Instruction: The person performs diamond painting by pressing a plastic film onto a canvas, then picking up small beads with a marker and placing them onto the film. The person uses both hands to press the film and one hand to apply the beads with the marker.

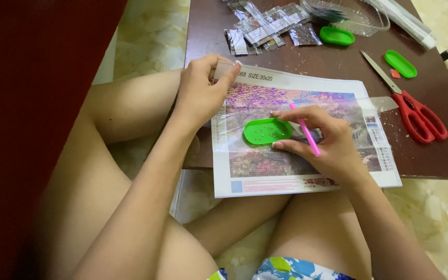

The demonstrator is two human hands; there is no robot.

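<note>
My right hand [323, 142] grips pink pen [304, 129] w/ green tray [265, 130] touching its fingertips, just left; left hand [200, 93] pinches film [223, 70] at canvas [286, 101] corner.

Clear plastic tub [348, 18] cut off at top edge, beads in green tray [266, 130] too small to tell

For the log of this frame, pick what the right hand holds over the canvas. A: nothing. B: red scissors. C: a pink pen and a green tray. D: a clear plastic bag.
C: the right hand grips the pink pen and pinches the green tray over the canvas, while the red scissors lie untouched on the table.
</note>
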